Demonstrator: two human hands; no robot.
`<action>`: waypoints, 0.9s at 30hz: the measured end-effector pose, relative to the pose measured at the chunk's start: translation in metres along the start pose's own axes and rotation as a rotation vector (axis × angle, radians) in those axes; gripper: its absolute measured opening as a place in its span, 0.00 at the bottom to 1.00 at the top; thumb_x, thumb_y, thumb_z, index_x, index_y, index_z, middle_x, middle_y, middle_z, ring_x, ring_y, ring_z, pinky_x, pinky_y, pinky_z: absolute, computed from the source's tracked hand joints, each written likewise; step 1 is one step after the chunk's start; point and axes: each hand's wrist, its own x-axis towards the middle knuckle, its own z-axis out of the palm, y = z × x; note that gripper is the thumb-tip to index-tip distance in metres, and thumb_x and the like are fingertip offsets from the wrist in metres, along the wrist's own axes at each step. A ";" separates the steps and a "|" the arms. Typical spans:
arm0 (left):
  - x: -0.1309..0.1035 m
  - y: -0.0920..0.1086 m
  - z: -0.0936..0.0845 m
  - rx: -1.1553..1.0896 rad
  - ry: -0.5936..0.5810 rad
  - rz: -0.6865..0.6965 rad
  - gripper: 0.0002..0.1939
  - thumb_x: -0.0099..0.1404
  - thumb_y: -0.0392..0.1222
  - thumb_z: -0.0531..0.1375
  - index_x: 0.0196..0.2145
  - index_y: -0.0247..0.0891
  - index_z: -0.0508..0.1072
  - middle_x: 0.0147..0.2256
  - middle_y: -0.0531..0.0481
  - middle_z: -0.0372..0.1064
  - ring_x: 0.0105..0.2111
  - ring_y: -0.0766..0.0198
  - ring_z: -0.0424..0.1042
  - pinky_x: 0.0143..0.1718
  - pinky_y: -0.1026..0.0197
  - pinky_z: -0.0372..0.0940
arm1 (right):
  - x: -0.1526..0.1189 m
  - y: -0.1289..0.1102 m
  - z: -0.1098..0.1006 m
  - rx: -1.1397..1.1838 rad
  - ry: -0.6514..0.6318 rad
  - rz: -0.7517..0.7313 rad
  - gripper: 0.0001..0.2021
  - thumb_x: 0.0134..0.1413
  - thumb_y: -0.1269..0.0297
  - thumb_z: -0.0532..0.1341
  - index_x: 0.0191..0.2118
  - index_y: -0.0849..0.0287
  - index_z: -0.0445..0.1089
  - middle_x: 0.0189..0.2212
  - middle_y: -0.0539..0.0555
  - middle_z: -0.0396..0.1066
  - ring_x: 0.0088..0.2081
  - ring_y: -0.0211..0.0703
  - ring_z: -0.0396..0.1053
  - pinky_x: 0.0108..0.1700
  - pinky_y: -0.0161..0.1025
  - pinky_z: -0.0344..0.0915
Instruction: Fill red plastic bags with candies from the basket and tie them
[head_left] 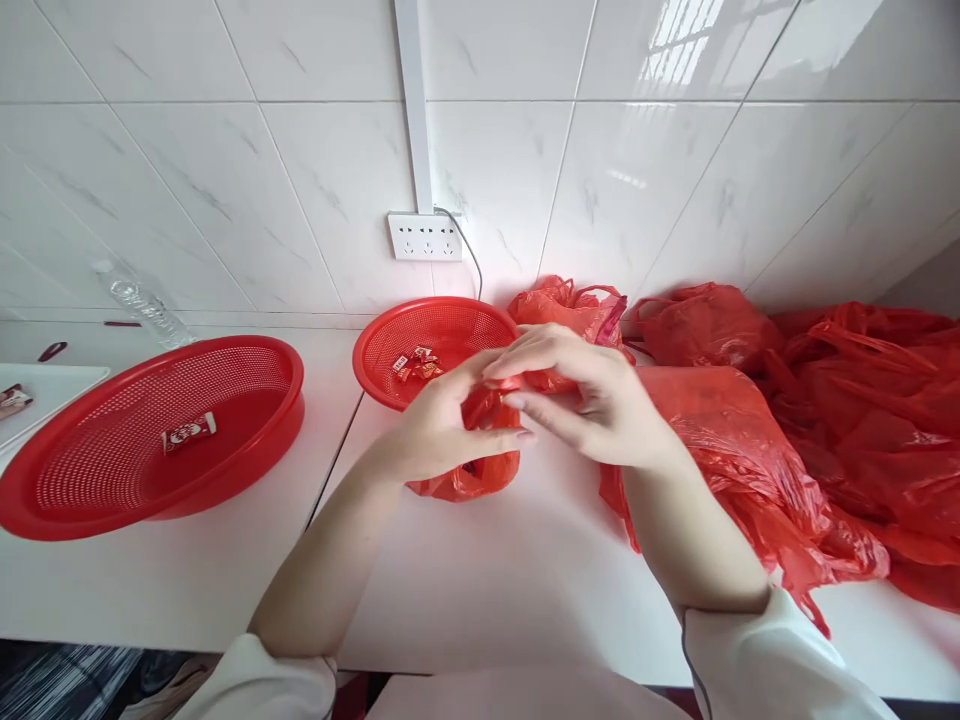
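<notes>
Just in front of me a small red plastic bag (469, 478) rests on the white table. My left hand (450, 415) is at the bag's upper left, its fingers curved around the gathered top, thumb pointing right. My right hand (592, 395) pinches the red top of the bag between thumb and fingers. The two hands nearly meet above the bag and hide part of it. Behind them stands a round red basket (375, 375) with several small red-and-white packets (420, 365) inside.
At the left, a larger red basket (262, 480) holds one packet (189, 432). Beyond it are a clear bottle (146, 308) and a white tray (56, 385). Red plastic bags (862, 420) are heaped at the right. A socket strip (425, 237) is on the tiled wall.
</notes>
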 end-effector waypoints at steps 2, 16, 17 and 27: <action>0.004 -0.001 0.008 -0.015 -0.029 -0.018 0.09 0.63 0.47 0.60 0.31 0.39 0.69 0.29 0.52 0.66 0.31 0.66 0.68 0.34 0.62 0.68 | 0.004 0.004 0.006 -0.028 -0.026 -0.030 0.12 0.62 0.65 0.57 0.50 0.55 0.69 0.41 0.54 0.71 0.45 0.44 0.70 0.49 0.47 0.68; 0.002 -0.024 0.005 -0.255 -0.016 -0.259 0.12 0.65 0.49 0.58 0.40 0.39 0.68 0.23 0.54 0.69 0.18 0.70 0.68 0.18 0.69 0.58 | -0.043 0.009 0.022 0.073 -0.062 0.068 0.06 0.58 0.75 0.58 0.37 0.59 0.70 0.35 0.54 0.71 0.39 0.39 0.70 0.43 0.38 0.69; 0.002 -0.023 0.003 -0.180 -0.056 -0.239 0.11 0.62 0.46 0.62 0.40 0.39 0.69 0.26 0.53 0.71 0.22 0.69 0.70 0.22 0.68 0.61 | -0.045 0.006 0.023 0.068 -0.161 0.055 0.07 0.59 0.76 0.57 0.39 0.58 0.70 0.37 0.54 0.71 0.41 0.39 0.70 0.44 0.38 0.69; -0.009 -0.026 -0.004 1.088 0.201 0.593 0.13 0.65 0.28 0.53 0.40 0.42 0.72 0.38 0.49 0.72 0.38 0.63 0.73 0.38 0.62 0.68 | -0.038 0.039 0.045 0.418 0.121 0.489 0.17 0.65 0.59 0.53 0.57 0.53 0.62 0.61 0.58 0.57 0.51 0.43 0.67 0.49 0.43 0.69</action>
